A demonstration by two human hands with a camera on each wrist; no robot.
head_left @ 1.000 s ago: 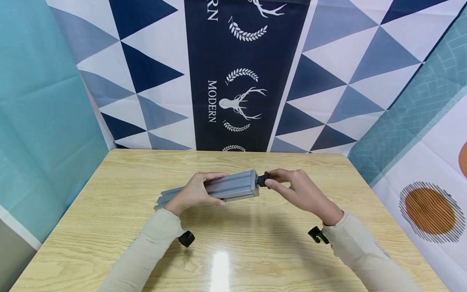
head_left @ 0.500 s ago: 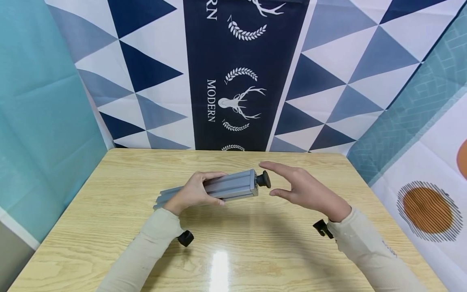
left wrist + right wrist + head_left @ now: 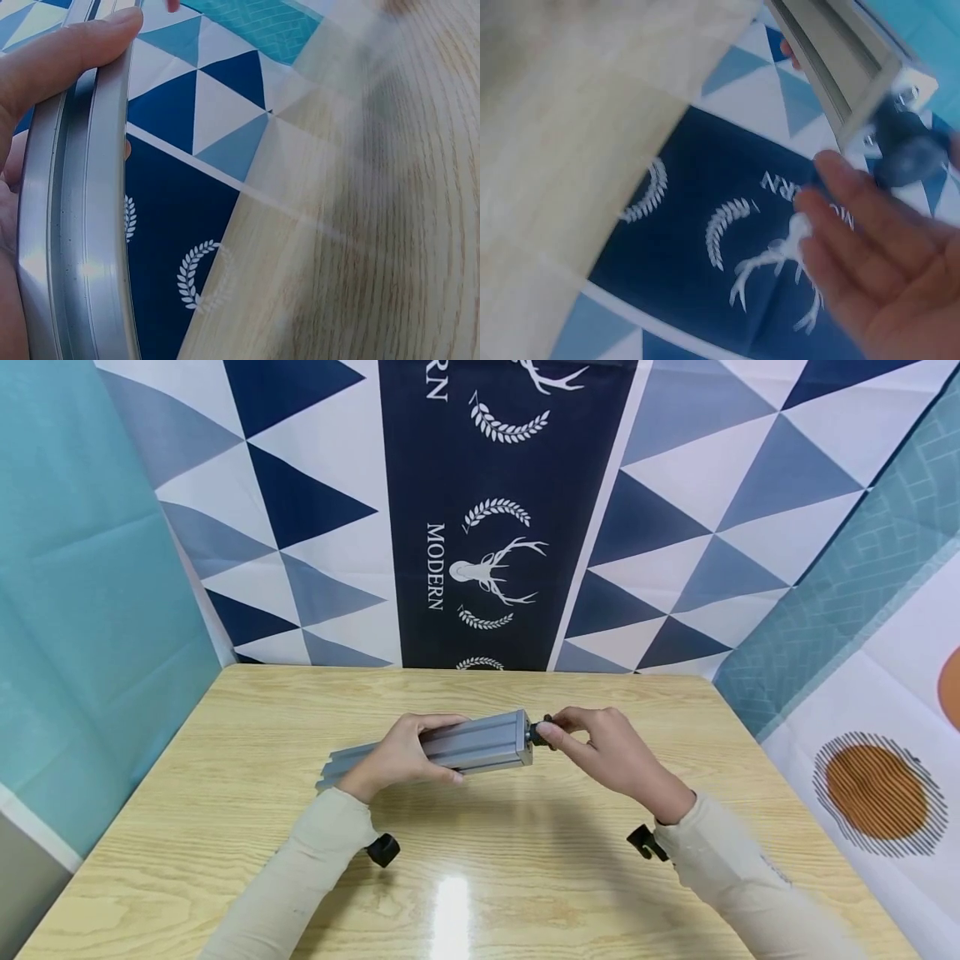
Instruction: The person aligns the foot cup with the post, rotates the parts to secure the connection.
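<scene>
A silver-grey aluminium profile is held at a slant above the table in the head view. My left hand grips it around the middle. In the left wrist view the thumb lies along the profile's grooved face. A black levelling foot with a round base projects from the right end of the profile. My right hand pinches this foot between thumb and fingers in the head view. The right wrist view is blurred, with the fingers beside the foot's base.
A wooden table lies under both hands, its back edge against a patterned cloth wall. Teal cloth hangs on the left. Black camera mounts show below the left wrist and the right wrist.
My right hand let go of the levelling foot and drew back with spread fingers half a second ago, then came in again and pinches it now. The left hand and the profile stay put.
</scene>
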